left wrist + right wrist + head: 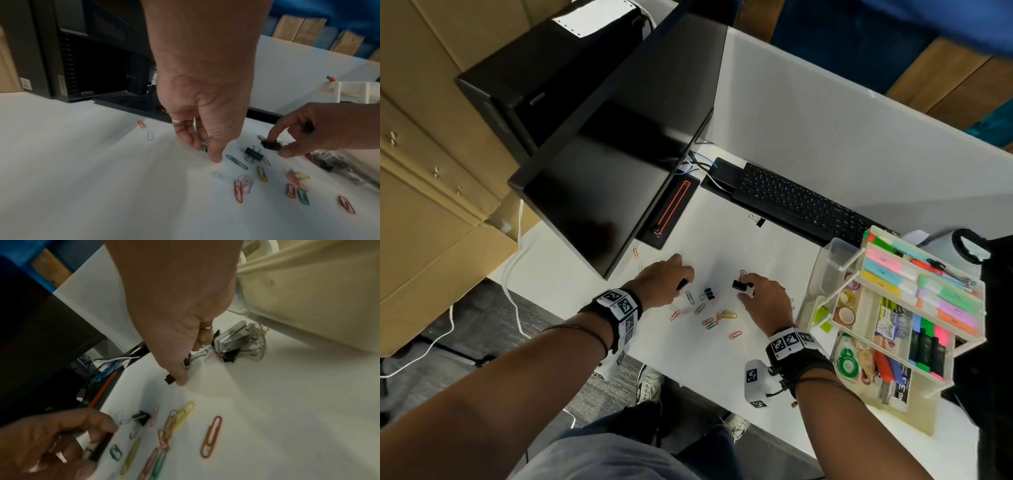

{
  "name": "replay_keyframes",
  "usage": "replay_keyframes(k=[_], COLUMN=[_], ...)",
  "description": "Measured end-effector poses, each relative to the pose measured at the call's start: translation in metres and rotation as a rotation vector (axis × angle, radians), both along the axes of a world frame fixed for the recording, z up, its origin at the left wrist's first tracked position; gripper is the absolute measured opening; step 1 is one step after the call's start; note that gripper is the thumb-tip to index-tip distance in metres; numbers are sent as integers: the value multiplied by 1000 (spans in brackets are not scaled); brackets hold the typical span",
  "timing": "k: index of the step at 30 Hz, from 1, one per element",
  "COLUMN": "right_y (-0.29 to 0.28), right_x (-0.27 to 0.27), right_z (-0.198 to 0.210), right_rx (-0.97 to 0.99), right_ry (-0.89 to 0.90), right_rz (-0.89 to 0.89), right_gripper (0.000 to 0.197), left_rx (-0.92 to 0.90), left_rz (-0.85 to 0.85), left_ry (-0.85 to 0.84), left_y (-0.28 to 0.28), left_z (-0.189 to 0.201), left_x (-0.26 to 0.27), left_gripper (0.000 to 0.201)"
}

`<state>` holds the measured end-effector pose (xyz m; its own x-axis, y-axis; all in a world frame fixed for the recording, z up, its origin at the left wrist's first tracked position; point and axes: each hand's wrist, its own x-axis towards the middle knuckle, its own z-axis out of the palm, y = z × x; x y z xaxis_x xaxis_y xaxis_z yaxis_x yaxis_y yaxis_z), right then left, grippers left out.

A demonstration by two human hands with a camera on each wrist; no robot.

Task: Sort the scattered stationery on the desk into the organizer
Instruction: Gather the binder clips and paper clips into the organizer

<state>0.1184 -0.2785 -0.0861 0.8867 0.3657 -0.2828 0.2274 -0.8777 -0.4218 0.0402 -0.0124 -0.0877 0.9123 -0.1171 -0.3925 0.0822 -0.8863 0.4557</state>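
Right hand [763,298] fingers pinch a black binder clip [738,285], silver wire handles; left hand [666,281] fingers pinch another.

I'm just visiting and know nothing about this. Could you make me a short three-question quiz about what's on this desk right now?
1. True or false: the right hand pinches a black binder clip.
2. Where does the organizer stand? A) right of the hands B) under the monitor C) on the floor
3. Fill in: the coloured items lying between the left hand and the right hand are paper ____.

Key: 1 true; 2 A; 3 clips.
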Motion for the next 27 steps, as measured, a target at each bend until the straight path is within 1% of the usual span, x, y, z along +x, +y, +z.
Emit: replay_keyframes(k=[4, 6, 7, 9, 10, 11, 12, 13, 15, 17, 20, 23, 25, 27], right_y=[6, 11, 14, 18, 20, 22, 24, 26, 29, 30, 25, 22, 22, 19], right_x=[-5, -11, -13, -17, -18, -18, -18, -17, -16, -17, -18, -23, -28, -34], right_z=[-2, -2, -3, -3, -2, -1, 1, 1, 3, 4, 3, 5, 10, 15], right_rx=[-69, -102, -110, -105, -104, -99, -99, -104, -117, -133, -148, -112, -65, 26], right_ry=[-109, -140, -145, -136, -125, -115, -107, -102, -78, -50, -29, -22, -22, -6], right_rz=[103, 143, 154, 161, 157, 153, 150, 151, 155, 164, 161, 147, 104, 27], right_gripper=[22, 21, 23, 33, 38, 39, 35, 28, 21, 23, 29, 34, 33, 28], left_rx=[44, 8, -36, -118, -125, -105, -73, -41, -13, 10, 49, 85, 96, 97], left_rz=[-5, 14, 32, 73, 83, 86, 88, 92, 97, 83, 70, 66, 69, 66], left_ry=[-110, -159, -163, -135, -120, -109, -89, -77, -63, -62, -99, -134, -160, -175], left_y=[0, -2, -5, -15, -22, -28, -34, -39, -45, -49, -52, -55, -57, -59], left_z=[1, 2, 4, 10, 12, 13, 13, 12, 7, 1, -3, -3, -2, -1], left_x=[-1, -2, -2, -4, -4, -4, -4, -4, -4, -5, -4, -3, -1, 0], left_gripper=[32, 29, 28, 24, 21, 17, 17, 22, 40, 54, 52, 47, 42, 39])
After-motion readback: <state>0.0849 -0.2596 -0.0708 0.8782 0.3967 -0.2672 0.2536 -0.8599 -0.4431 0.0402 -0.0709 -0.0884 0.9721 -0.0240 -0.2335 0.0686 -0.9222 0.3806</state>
